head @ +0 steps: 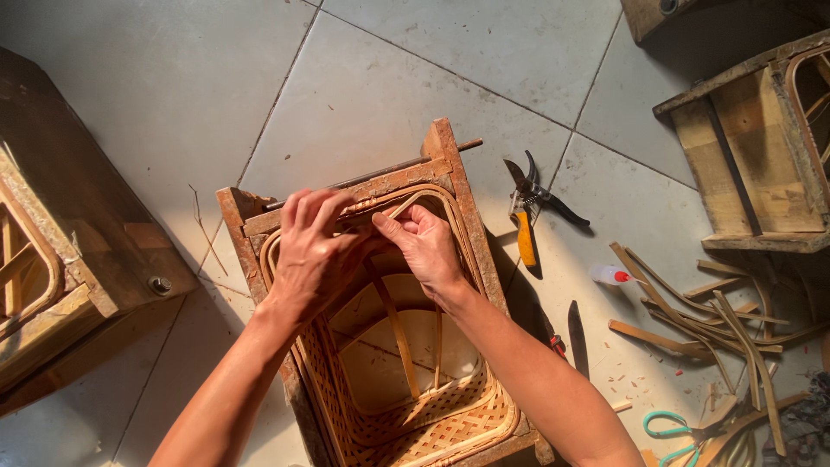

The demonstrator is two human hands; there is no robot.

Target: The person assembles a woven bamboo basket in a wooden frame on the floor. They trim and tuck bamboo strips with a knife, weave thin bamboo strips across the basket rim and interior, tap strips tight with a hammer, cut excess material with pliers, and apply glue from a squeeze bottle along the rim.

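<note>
A woven cane basket (432,415) sits inside a rough wooden frame mould (450,164) on the tiled floor. My left hand (311,251) and my right hand (424,246) meet at the basket's far rim, both pinching a thin bent cane strip (411,201) that curves along the rim under the frame's top bar. My fingers hide the place where the strip joins the rim. Thin cane ribs (398,333) cross the basket's open middle below my hands.
Pruning shears (529,212) with a yellow handle lie right of the frame, with a small white glue bottle (609,275), a dark knife (577,329), loose cane strips (709,320) and teal scissors (670,428). Other wooden moulds stand at left (78,259) and upper right (752,164).
</note>
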